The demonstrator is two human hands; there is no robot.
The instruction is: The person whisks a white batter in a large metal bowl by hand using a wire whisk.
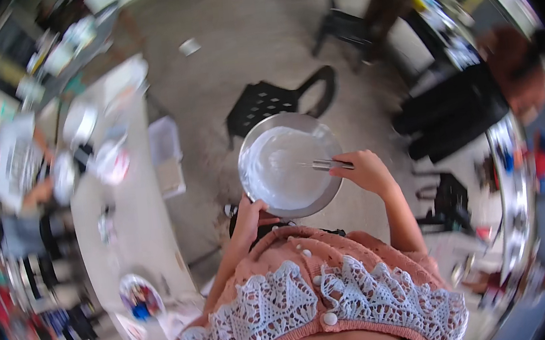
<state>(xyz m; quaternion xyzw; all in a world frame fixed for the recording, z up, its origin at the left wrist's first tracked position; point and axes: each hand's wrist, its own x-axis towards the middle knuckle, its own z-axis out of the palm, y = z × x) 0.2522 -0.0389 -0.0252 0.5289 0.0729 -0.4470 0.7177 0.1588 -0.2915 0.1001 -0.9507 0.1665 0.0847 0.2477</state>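
Note:
A round metal mixing bowl [302,208] with a white, creamy mixture [279,161] in it is held up in front of my body. My left hand [252,217] grips the bowl's lower left rim, the thumb on the rim and the fingers partly hidden below. My right hand [366,172] is closed around the metal handle of a whisk [325,164] at the bowl's right side. The whisk's wires reach into the mixture and are blurred.
Beyond the bowl stands a black plastic chair [264,101]. To the left, a long table [132,226] bears bowls and a round container of small items [140,296]; a white bin [166,152] is beside it. Several people stand at both sides, one in black trousers [452,109].

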